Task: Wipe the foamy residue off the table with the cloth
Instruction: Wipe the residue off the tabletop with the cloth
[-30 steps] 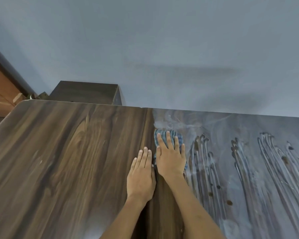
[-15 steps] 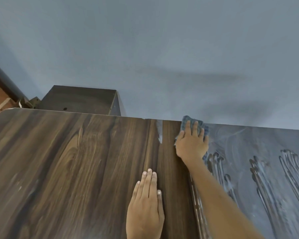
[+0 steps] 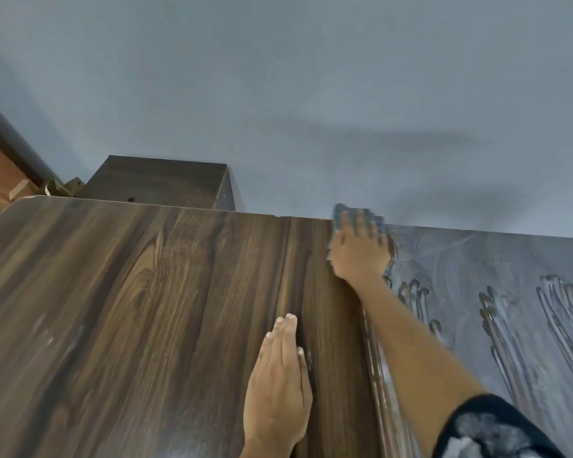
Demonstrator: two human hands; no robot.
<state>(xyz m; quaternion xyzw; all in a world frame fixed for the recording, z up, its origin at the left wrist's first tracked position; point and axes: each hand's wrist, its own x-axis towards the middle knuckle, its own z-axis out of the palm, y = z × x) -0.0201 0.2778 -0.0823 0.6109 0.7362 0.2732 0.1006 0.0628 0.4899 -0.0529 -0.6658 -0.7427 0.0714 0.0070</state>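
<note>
Across the table (image 3: 129, 309), the left half shows bare wood while foam (image 3: 510, 309) still streaks the right. The right hand (image 3: 359, 256), fingers straight, presses the cloth (image 3: 339, 214) at the far edge; the left hand (image 3: 278, 385) rests flat, fingers together (holding nothing). A further push could carry the cloth over the edge, or a soaked cloth might smear foam back.

Dark wooden cabinet (image 3: 159, 180) stands beyond the far edge, against a grey wall (image 3: 278, 77). Wooden scraps (image 3: 47, 188) beside it.
</note>
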